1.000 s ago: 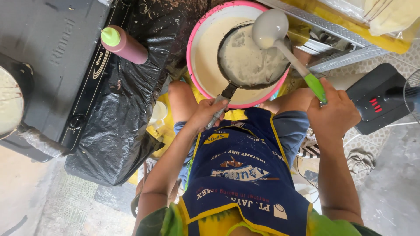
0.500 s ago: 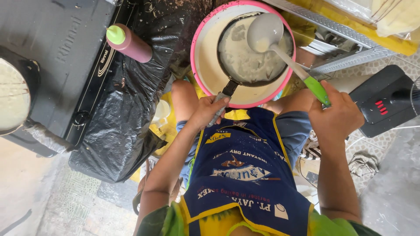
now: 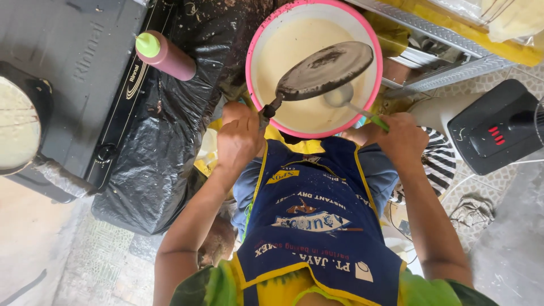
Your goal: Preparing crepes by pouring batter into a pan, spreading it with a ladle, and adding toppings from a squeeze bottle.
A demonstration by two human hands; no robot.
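Note:
My left hand [image 3: 239, 140] grips the dark handle of a small round pan [image 3: 324, 70], which is turned over so its dark underside faces me above a pink-rimmed basin [image 3: 253, 54] of pale batter. My right hand [image 3: 403, 135] holds the green handle of a metal ladle [image 3: 340, 96]; its bowl sits just under the pan's edge, over the batter. I wear a blue apron with yellow trim.
A black gas stove [image 3: 73, 68] stands at the left with a second pan [image 3: 20, 124] of pale batter on it. A brown squeeze bottle with a green cap [image 3: 165, 54] lies on black plastic sheeting [image 3: 164, 158]. A black fan base [image 3: 498, 127] sits at the right, metal rack above.
The pan, earlier face up with batter in it, is now flipped over the basin. The ladle has dropped from above the pan to below its edge.

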